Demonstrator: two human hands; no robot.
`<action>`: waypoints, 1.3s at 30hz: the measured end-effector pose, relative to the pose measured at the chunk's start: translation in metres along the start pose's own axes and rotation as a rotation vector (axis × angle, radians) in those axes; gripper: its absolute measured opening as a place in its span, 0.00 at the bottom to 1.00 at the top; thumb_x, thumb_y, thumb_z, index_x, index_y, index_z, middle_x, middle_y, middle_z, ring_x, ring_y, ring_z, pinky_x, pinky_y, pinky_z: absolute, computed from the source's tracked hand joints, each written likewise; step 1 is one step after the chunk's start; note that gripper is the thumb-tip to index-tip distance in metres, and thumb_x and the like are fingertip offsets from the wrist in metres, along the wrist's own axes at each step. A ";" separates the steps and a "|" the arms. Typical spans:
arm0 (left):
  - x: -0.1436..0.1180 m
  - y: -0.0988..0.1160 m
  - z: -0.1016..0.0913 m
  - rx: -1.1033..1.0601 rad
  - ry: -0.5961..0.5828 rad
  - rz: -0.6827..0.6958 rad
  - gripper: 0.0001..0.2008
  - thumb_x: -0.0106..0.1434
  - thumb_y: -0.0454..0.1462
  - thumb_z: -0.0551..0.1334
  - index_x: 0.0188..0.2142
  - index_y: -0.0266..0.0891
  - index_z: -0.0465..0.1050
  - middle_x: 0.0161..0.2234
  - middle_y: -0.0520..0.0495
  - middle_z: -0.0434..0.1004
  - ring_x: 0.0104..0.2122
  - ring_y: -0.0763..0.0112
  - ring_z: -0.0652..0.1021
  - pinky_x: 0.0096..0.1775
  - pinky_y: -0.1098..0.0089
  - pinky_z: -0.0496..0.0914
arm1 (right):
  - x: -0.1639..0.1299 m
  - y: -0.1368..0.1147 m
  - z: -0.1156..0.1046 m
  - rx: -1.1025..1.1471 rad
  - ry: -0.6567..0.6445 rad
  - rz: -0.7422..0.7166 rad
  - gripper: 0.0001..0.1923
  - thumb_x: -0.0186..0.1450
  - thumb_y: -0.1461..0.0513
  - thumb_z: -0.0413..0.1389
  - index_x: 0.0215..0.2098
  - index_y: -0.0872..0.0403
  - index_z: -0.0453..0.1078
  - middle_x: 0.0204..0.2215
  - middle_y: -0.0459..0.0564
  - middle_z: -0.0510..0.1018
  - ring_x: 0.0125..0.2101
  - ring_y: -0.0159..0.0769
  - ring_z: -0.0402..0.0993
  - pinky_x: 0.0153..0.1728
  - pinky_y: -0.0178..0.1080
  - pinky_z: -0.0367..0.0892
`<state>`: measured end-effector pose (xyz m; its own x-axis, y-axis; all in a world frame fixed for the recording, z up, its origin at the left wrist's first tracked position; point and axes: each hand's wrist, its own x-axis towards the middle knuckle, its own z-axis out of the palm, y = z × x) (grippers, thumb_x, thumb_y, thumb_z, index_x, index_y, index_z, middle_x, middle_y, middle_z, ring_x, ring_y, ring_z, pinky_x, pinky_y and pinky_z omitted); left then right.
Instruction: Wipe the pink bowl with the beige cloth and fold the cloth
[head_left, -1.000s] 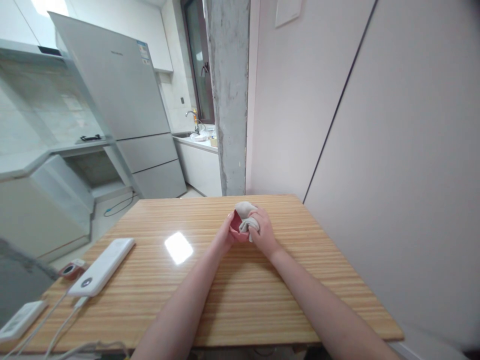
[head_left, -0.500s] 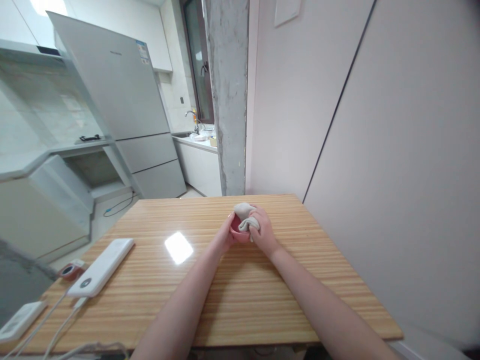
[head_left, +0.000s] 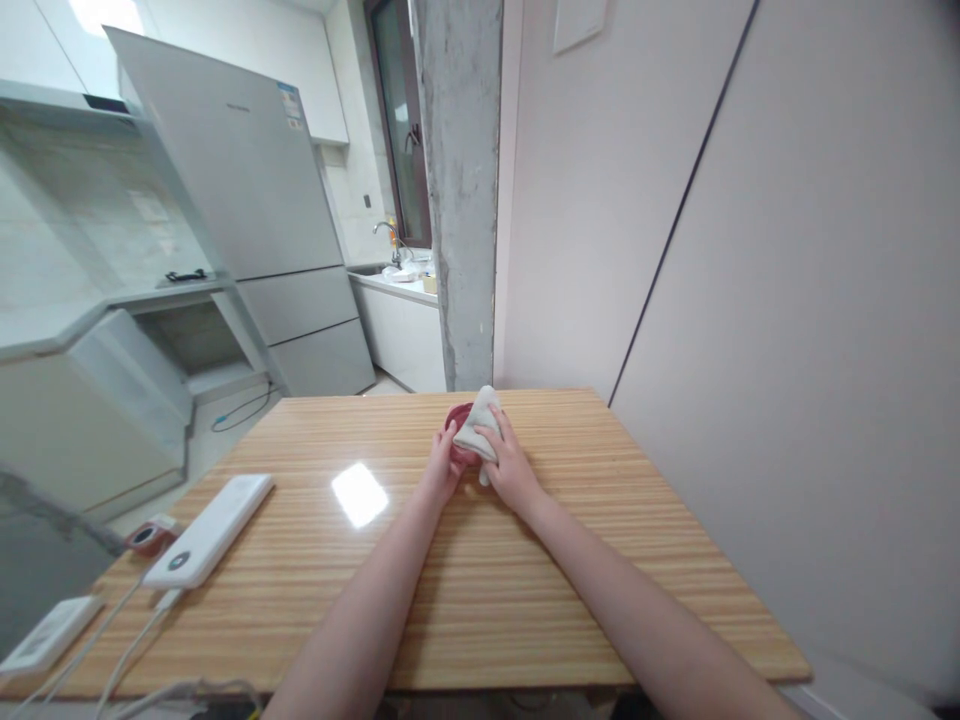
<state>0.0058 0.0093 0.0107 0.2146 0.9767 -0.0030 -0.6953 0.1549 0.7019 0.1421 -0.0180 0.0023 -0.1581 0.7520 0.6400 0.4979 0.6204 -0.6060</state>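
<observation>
My left hand (head_left: 444, 464) grips a small pinkish-red bowl (head_left: 454, 416) by its left side, thumb near the rim. The bowl is tilted, and a light grey cloth (head_left: 481, 425) covers much of its right side. Fingers of my right hand (head_left: 511, 465) are bent over the cloth and press it against the bowl. One end of the cloth sticks up past the far rim and another hangs below by my right thumb. Both hands are above the far middle of the wooden table (head_left: 585, 560).
To the left on the table lie a white power bank (head_left: 211, 530) with a cable, a reddish round object (head_left: 150, 538) and a white power strip (head_left: 51, 635). A grey pillar (head_left: 466, 200) and a pale wall (head_left: 787, 300) rise behind. A fridge (head_left: 232, 170) stands back left.
The bowl has turned and tilted, shifting slightly left. The cloth, bunched inside the bowl before, is now spread flatter over its right side, with my right hand's fingers laid further across it.
</observation>
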 end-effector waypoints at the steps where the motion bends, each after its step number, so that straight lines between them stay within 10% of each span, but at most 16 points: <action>1: -0.001 -0.001 0.000 -0.003 -0.057 -0.020 0.21 0.62 0.46 0.59 0.52 0.40 0.68 0.49 0.43 0.75 0.44 0.63 0.76 0.36 0.70 0.73 | 0.001 0.001 -0.004 0.004 0.010 0.003 0.24 0.55 0.71 0.49 0.49 0.52 0.69 0.66 0.50 0.49 0.66 0.44 0.40 0.64 0.51 0.45; 7: 0.002 -0.009 -0.003 -0.024 -0.142 -0.034 0.16 0.63 0.41 0.59 0.50 0.41 0.71 0.52 0.45 0.74 0.52 0.61 0.72 0.51 0.61 0.67 | 0.006 0.003 -0.015 -0.001 -0.010 -0.023 0.13 0.57 0.69 0.51 0.38 0.53 0.72 0.61 0.53 0.61 0.63 0.43 0.51 0.63 0.50 0.48; 19: 0.005 -0.002 -0.004 -0.065 0.039 -0.073 0.19 0.62 0.38 0.59 0.52 0.36 0.69 0.45 0.42 0.77 0.42 0.65 0.77 0.44 0.66 0.70 | 0.003 0.008 0.001 -0.070 -0.127 0.009 0.24 0.56 0.71 0.48 0.50 0.54 0.69 0.62 0.55 0.58 0.65 0.44 0.44 0.64 0.52 0.44; 39: 0.005 -0.003 -0.005 -0.045 -0.018 -0.054 0.21 0.63 0.40 0.59 0.56 0.40 0.66 0.46 0.45 0.77 0.46 0.67 0.76 0.47 0.69 0.70 | 0.004 0.008 -0.001 -0.031 -0.063 0.004 0.23 0.57 0.69 0.49 0.50 0.53 0.69 0.62 0.54 0.58 0.65 0.45 0.44 0.64 0.54 0.43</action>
<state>0.0060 0.0141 0.0049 0.2650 0.9639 -0.0271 -0.7126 0.2147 0.6679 0.1466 -0.0105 0.0008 -0.2095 0.7674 0.6060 0.5249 0.6111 -0.5925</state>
